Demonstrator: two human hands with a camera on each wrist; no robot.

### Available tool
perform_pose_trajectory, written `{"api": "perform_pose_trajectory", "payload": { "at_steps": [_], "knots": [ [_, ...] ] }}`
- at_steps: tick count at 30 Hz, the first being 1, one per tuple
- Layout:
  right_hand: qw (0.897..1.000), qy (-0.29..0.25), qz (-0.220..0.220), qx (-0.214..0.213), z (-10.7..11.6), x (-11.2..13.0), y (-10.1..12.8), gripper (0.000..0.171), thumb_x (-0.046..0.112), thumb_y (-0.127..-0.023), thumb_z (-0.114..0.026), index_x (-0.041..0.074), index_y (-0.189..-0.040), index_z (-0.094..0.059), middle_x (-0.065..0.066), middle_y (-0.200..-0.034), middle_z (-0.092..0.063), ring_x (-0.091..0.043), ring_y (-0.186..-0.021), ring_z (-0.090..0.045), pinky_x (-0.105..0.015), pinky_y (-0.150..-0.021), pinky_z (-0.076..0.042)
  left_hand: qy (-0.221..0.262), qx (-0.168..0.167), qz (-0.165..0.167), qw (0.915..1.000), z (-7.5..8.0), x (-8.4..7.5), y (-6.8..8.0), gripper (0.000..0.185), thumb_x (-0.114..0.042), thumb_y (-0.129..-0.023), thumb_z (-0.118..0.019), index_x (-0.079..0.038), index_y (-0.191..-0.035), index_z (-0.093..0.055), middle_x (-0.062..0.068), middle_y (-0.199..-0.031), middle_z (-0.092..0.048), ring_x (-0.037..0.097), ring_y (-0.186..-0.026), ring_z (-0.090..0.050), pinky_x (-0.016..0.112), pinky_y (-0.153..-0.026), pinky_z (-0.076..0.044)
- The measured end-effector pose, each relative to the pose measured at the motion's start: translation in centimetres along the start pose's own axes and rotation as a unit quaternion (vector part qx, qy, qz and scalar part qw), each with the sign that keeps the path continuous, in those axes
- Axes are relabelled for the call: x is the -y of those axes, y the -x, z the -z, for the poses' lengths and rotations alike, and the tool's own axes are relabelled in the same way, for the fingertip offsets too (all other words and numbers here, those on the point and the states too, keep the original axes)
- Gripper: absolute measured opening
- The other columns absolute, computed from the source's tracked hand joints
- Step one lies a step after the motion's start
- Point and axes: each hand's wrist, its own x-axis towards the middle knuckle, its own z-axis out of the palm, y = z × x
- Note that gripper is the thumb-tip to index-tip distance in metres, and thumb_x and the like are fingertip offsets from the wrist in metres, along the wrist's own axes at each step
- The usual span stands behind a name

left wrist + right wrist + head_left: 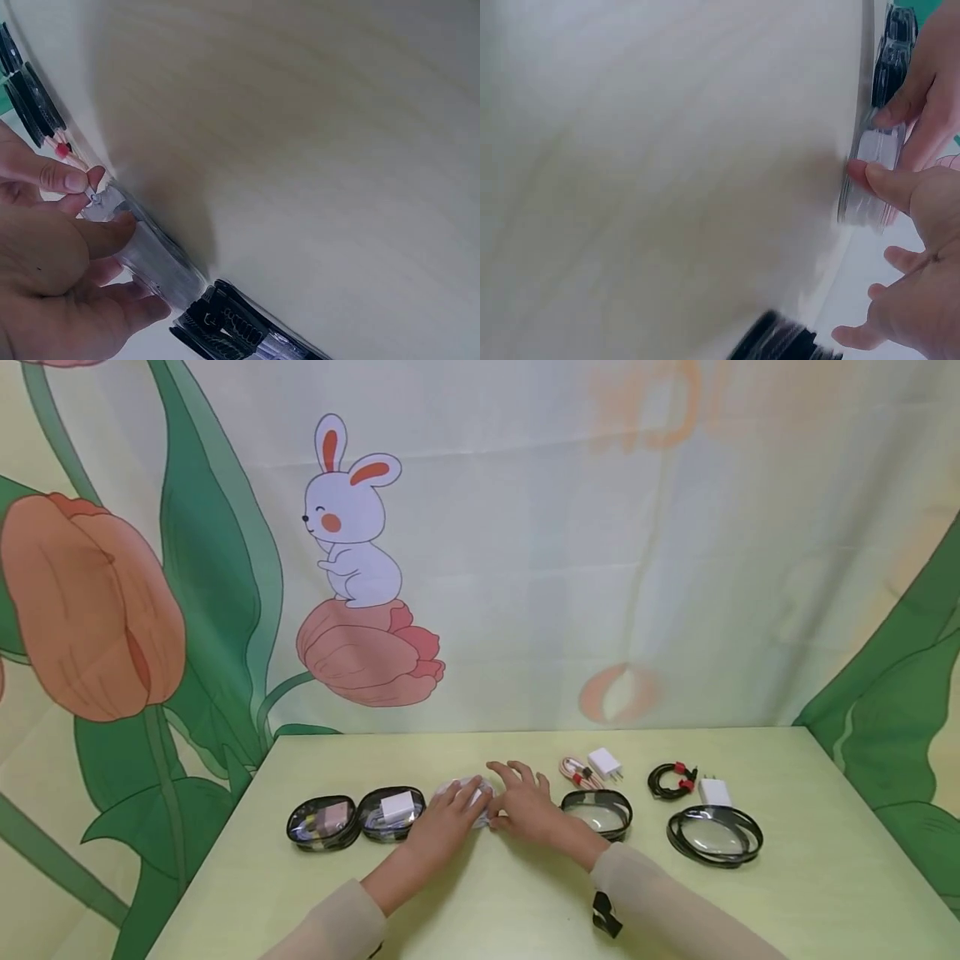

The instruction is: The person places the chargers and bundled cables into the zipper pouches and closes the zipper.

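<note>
Left hand point(444, 822) gripping, right hand point(528, 810) pinching the clear case point(176, 276): a shallow pinch might slip, jolting it into the black-rimmed case point(223, 324) on its left.

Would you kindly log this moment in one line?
left hand: holds clear case | right hand: pinches its end | beside left hand: black-rimmed case

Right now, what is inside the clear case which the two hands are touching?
Inside the clear case, a white block is visible. The left hand and right hand cover parts of the case, so I cannot tell whether anything else lies inside.
</note>
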Motion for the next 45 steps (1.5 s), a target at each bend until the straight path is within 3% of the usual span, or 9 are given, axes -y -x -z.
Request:
{"api": "perform_pose_trajectory", "payload": {
  "at_steps": [10, 16, 20, 24, 28, 35, 45],
  "knots": [
    [1.000, 0.009, -0.006, -0.013, 0.4, -0.2, 0.0, 0.005, 0.025, -0.085, -0.081, 0.021, -0.088, -0.081, -0.017, -0.156, -0.042, -0.053, -0.138, -0.034, -0.076, -0.097, -0.035, -0.013, -0.019, -0.020, 0.9995, 0.4, 0.4, -0.6, 0.057, 0.011, -0.090, -0.062, -0.008, -0.144, -0.054, 0.015, -0.150, -0.050, 0.030, -0.135, -0.050, 0.045, -0.103, -0.050],
    [0.998, 0.038, 0.025, 0.037, 0.2, -1.1, 0.9, 0.013, 0.033, -0.093, -0.074, 0.028, -0.103, -0.080, -0.015, -0.158, -0.042, -0.051, -0.145, -0.030, -0.075, -0.105, -0.031, 0.075, 0.014, -0.023, 0.9968, 0.8, 0.6, 0.1, 0.058, 0.013, -0.092, -0.059, -0.006, -0.146, -0.053, 0.018, -0.152, -0.047, 0.040, -0.135, -0.049, 0.051, -0.108, -0.045],
    [0.996, 0.055, 0.054, 0.054, 1.8, -1.9, 2.3, 0.024, 0.035, -0.097, -0.069, 0.029, -0.120, -0.075, -0.013, -0.159, -0.040, -0.049, -0.146, -0.030, -0.070, -0.109, -0.031, 0.127, 0.031, -0.018, 0.9912, 1.1, 0.6, 0.2, 0.059, 0.008, -0.092, -0.064, -0.006, -0.147, -0.051, 0.020, -0.153, -0.045, 0.048, -0.136, -0.045, 0.056, -0.111, -0.040],
    [0.994, 0.076, 0.076, 0.030, 4.0, -3.3, 3.7, 0.030, 0.030, -0.098, -0.069, 0.023, -0.128, -0.071, -0.016, -0.153, -0.048, -0.046, -0.140, -0.042, -0.064, -0.109, -0.036, 0.151, 0.035, 0.003, 0.9880, 1.4, 0.1, -0.2, 0.062, -0.002, -0.089, -0.074, -0.009, -0.146, -0.050, 0.020, -0.154, -0.043, 0.051, -0.138, -0.041, 0.064, -0.108, -0.039],
    [0.994, 0.084, 0.072, -0.013, 5.6, -5.2, 5.1, 0.028, 0.020, -0.096, -0.071, 0.013, -0.124, -0.072, -0.017, -0.138, -0.061, -0.039, -0.128, -0.056, -0.054, -0.105, -0.045, 0.138, 0.024, 0.012, 0.9901, 2.1, -1.2, -1.4, 0.058, -0.007, -0.091, -0.072, -0.010, -0.146, -0.052, 0.017, -0.153, -0.045, 0.047, -0.139, -0.042, 0.062, -0.108, -0.040],
    [0.995, 0.093, 0.024, -0.041, 6.9, -8.3, 6.8, 0.030, 0.013, -0.098, -0.067, -0.001, -0.124, -0.069, -0.018, -0.131, -0.066, -0.036, -0.121, -0.062, -0.051, -0.100, -0.050, 0.120, 0.028, -0.043, 0.9915, 2.6, -3.9, -4.0, 0.055, -0.015, -0.097, -0.063, -0.013, -0.150, -0.048, 0.014, -0.155, -0.044, 0.038, -0.142, -0.043, 0.054, -0.111, -0.041],
    [0.995, 0.085, -0.045, -0.029, 8.3, -10.9, 8.3, 0.035, 0.013, -0.096, -0.070, 0.003, -0.129, -0.065, -0.017, -0.122, -0.070, -0.040, -0.115, -0.063, -0.053, -0.091, -0.054, 0.114, 0.037, -0.154, 0.9807, 2.8, -7.1, -6.9, 0.056, -0.018, -0.101, -0.061, -0.013, -0.154, -0.042, 0.012, -0.158, -0.041, 0.027, -0.145, -0.041, 0.040, -0.116, -0.037]
  ]
}}
